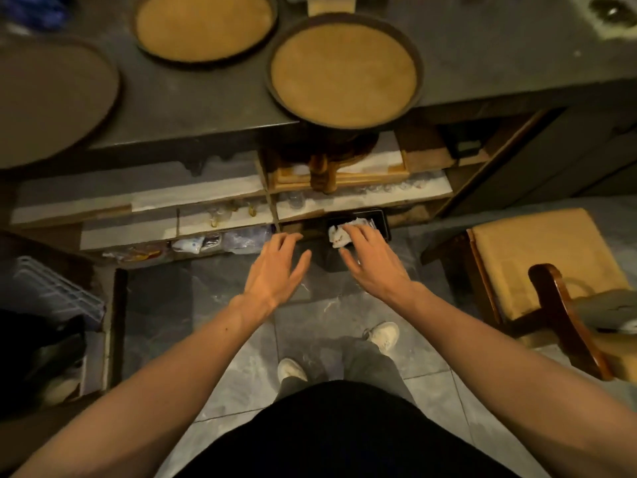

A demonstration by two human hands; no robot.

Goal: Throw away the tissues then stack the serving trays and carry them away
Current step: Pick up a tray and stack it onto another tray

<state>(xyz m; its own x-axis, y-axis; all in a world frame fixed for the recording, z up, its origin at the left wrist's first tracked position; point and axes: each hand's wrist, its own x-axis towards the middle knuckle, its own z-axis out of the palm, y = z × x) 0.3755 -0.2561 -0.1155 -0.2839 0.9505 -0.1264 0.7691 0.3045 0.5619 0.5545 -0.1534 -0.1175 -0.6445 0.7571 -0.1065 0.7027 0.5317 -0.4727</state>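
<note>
Three round serving trays lie on the dark counter (482, 63): one with a tan liner (344, 72) overhanging the front edge, a second tan one (205, 24) behind it, and a dark one (51, 98) at the left. Below the counter, a small black bin (384, 224) stands on the floor with white crumpled tissues (337, 236) in it. My right hand (375, 257) hovers over the bin with fingers spread, just above the tissues. My left hand (275, 267) is open beside it, to the left of the bin, holding nothing.
Open shelves (193, 215) under the counter hold glasses, packets and a wooden stand. A wooden chair with a tan cushion (537, 263) stands at the right. A wire rack (58, 291) and dark bags sit at the left. My feet are on the grey tiled floor (241, 357).
</note>
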